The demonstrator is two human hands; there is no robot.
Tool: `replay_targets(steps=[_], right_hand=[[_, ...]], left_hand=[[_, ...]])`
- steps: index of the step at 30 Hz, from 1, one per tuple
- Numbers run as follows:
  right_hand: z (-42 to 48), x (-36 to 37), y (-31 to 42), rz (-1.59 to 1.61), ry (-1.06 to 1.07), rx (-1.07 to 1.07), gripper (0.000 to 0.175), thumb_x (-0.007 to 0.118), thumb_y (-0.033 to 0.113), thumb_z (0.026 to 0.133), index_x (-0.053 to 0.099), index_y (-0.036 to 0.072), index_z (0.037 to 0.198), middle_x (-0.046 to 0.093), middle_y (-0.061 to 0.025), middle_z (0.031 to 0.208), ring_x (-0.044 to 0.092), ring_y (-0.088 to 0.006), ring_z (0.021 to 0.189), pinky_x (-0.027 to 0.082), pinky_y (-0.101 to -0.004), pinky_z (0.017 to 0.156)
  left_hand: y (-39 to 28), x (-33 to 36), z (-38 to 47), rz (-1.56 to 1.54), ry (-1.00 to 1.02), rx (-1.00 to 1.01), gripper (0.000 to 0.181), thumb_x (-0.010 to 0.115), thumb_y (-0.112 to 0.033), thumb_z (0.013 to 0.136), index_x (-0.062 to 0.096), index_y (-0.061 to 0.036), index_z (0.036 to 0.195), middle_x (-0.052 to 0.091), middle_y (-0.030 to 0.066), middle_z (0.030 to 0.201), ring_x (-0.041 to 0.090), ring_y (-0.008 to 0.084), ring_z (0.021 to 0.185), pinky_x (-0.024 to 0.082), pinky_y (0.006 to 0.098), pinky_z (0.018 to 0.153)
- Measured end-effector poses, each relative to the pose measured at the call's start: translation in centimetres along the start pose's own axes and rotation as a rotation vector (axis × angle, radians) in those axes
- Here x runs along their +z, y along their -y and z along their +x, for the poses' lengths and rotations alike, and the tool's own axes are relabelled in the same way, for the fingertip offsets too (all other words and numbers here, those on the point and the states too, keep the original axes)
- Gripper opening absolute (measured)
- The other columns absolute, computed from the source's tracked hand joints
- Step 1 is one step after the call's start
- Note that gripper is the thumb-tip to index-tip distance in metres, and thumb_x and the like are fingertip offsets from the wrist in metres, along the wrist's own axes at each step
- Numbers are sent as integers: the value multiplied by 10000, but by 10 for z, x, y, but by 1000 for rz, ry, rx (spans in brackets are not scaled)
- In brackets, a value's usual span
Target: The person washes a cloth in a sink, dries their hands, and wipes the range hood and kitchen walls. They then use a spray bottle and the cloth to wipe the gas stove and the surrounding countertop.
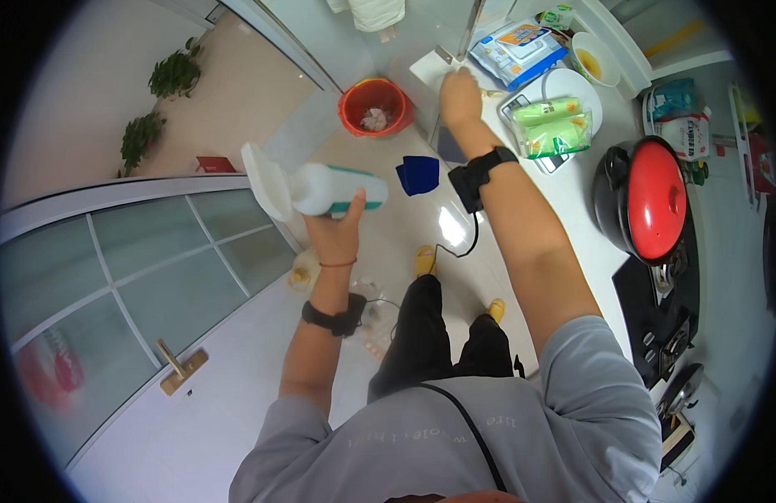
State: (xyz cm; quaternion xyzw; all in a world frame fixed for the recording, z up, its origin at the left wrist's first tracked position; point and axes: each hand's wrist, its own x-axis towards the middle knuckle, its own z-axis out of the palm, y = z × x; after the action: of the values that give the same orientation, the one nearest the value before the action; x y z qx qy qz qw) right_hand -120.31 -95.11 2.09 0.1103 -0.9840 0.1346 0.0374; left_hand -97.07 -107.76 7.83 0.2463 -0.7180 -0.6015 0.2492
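Observation:
My left hand grips a white and green bottle-shaped thing with a wide, pale round end that points to the left; its exact kind is unclear. At the counter's far left end, my right hand is closed beside a metal edge and a white board-like piece; whether its fingers hold anything is hidden. Just right of that hand lie a blue and white wipes pack and a white kitchen scale bearing green plastic packs. Both wrists wear black straps with cables.
An orange-red bin stands on the floor near a dark blue cloth-like item. A black pot with a red lid sits beside the gas stove. A glazed door is at the left, with a large plastic bottle near it.

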Motion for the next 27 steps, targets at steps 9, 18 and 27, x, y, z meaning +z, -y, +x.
replay_targets(steps=[9,18,27], right_hand=[[-59,-13,-17,95,-29,-192,103,526,15,743,583,-13,825,530,-170,916,562,-302,880,504,-355,720],[-38,-20,-32,368,-302,-107,162,512,23,758,609,-5,885,539,-204,901,570,-349,770,479,-414,682],[4,-16,-12,147,8,84,179,501,58,775,638,-30,849,519,-168,1014,560,-318,904,507,-376,726]], left_hand=[[-11,118,114,-112,-5,259,710,809,-250,598,410,41,1108,529,153,1049,535,243,950,430,335,825],[-17,181,138,233,24,204,758,794,-361,588,393,18,1107,554,173,1021,556,292,937,441,379,795],[-12,199,147,420,75,306,751,797,-381,585,389,2,1085,556,185,1038,565,320,935,447,388,794]])
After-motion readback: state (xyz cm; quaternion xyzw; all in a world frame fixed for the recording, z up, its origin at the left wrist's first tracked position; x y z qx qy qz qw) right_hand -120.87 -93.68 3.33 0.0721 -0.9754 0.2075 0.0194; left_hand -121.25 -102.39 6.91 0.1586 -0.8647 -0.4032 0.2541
